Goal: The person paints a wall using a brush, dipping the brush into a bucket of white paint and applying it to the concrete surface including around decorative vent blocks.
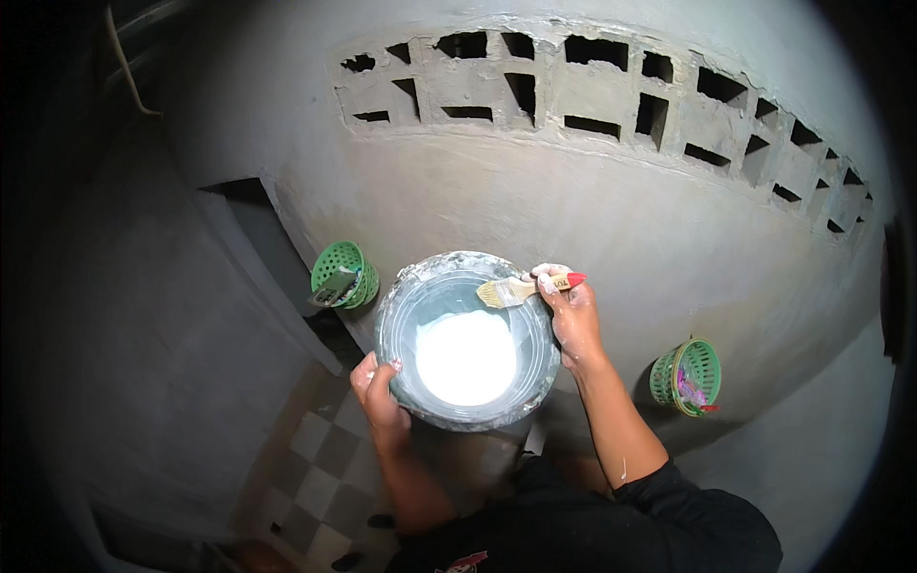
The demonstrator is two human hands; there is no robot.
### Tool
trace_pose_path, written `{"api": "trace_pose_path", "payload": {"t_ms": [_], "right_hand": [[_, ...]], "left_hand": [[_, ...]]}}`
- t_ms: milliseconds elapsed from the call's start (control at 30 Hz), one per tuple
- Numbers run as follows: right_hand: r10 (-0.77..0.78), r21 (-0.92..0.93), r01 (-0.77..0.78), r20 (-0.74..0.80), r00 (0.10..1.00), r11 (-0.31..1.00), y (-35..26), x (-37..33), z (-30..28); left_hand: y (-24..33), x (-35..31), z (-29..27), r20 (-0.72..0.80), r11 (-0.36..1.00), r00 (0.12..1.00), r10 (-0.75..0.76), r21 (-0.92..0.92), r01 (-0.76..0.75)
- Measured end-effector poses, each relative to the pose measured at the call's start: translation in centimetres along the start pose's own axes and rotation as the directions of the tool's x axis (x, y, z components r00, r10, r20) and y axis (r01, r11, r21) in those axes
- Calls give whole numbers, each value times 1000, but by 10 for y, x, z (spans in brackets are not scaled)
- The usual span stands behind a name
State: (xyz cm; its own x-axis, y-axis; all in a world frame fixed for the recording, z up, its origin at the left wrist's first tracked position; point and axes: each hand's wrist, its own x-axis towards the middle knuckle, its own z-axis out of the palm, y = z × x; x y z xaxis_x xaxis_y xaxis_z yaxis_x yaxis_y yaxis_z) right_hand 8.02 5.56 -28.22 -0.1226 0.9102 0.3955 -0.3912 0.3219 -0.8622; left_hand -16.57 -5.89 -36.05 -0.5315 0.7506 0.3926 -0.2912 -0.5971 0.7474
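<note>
a left hand point(378, 392) clasps a round bucket point(458, 260) by its edge, white paint point(466, 358) inside; beyond and right of the paint, a brush point(518, 291) lies nearly sideways, bristles point(493, 293) pointing left, pinched in the nearer right hand's point(573, 320) fingers.

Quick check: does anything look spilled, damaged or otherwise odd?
Mostly mess: the bucket has pale residue crusted on its rim, the right hand is smeared white, and a white streak marks the right forearm. On the wall, some vent blocks have ragged openings, perhaps chipped. No clear spill shows.
</note>
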Motion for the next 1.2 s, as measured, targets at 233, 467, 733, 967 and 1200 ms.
{"api": "trace_pose_path", "payload": {"t_ms": [233, 467, 733, 967, 1200], "right_hand": [[2, 10, -3, 29, 1000, 1000, 19, -2, 0], [-394, -519, 436, 196, 898, 735, 6, -8, 1], [-228, -473, 337, 273, 935, 814, -2, -7, 8], [-124, -291, 171, 175, 977, 941, 24, -10, 10], [-195, -401, 302, 286, 938, 865, -8, -1, 5]], "left_hand": [[17, -15, 34, -218, 961, 976, -17, -272, -44], [10, -10, 25, -281, 968, 954, 104, -193, -163], [13, -13, 25, -281, 982, 944, 172, -22, -185], [13, -11, 21, -221, 975, 953, 210, -26, -221], [23, -8, 37, -264, 978, 946, 187, -42, -205]]}}
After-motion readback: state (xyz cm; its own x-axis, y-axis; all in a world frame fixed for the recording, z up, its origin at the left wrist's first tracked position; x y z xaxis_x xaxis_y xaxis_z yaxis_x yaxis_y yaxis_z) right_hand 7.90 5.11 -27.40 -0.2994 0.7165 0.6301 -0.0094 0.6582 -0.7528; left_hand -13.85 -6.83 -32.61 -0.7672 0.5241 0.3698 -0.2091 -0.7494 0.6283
